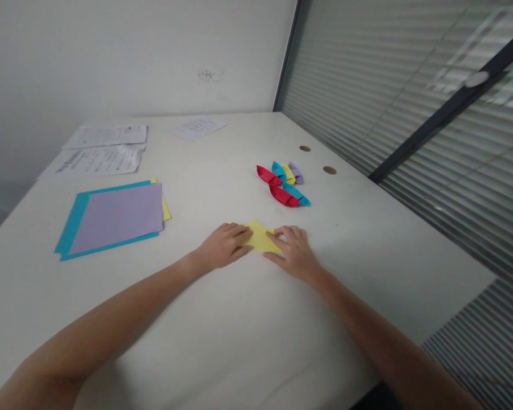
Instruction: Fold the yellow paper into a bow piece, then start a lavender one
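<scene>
A small piece of yellow folded paper [256,235] lies on the table in front of me, with a pointed peak at its far edge. Over its left end rest the fingers of my left hand [227,245], close together, the thumb at the near edge. My right hand [296,250] grips the right end with curled fingers, its index finger pressing on the paper and its thumb just below. Both ends of the paper are partly hidden under my fingers. Beyond it sit several folded paper pieces, among them a red one [284,196] and a blue one [297,194].
On the left lies a stack of coloured sheets, a purple sheet [118,217] on top of blue [73,225] and yellow [166,209] ones. Printed papers [98,159] are farther back. Two round holes [329,170] mark the table near the window blinds [359,85].
</scene>
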### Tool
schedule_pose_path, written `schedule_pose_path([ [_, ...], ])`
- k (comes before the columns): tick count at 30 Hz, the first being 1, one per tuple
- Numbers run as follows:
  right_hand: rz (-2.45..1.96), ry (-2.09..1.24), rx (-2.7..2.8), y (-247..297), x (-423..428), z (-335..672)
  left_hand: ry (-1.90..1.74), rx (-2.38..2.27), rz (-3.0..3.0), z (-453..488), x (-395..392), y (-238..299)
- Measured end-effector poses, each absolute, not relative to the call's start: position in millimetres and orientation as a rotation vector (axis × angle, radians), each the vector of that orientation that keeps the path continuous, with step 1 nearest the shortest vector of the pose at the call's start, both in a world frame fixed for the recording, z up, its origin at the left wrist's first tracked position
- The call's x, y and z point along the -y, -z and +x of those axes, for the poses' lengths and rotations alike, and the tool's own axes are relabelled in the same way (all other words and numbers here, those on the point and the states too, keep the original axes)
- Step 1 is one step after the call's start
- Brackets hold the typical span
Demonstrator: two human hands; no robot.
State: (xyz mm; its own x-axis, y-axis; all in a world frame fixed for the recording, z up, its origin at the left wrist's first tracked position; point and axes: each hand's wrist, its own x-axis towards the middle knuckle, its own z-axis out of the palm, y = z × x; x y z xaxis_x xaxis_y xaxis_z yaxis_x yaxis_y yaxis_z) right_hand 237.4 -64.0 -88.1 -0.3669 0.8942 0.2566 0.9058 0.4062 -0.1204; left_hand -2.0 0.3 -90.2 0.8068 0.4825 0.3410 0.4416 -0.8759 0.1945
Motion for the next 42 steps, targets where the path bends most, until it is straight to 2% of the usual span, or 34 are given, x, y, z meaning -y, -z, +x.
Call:
schedule_pose_path([
  [6,-1.332,-0.068,2.364,89.6,60.9,249.0,-0.652,-0.738,2.846,-2.8,0.8,89.8],
  [19,-1.384,-0.052,2.218,93.7,51.8,260.0,-0.694,-0.733,3.003,-8.7,-5.2,86.5],
  [26,-1.315,-0.039,2.311,95.6,48.3,265.2,-0.569,-0.516,3.211,-15.1,-11.3,85.0],
  [31,-1.261,-0.146,2.239,98.0,46.1,265.1,-0.556,-0.388,3.301,-15.3,-10.0,76.2],
  [38,-1.235,-0.202,2.118,93.7,42.4,262.4,-0.782,-0.332,3.262,-14.8,-9.3,76.8],
  [42,-1.212,-0.241,2.063,91.9,41.2,260.6,-0.698,-0.381,3.271,-15.5,-7.6,73.9],
])
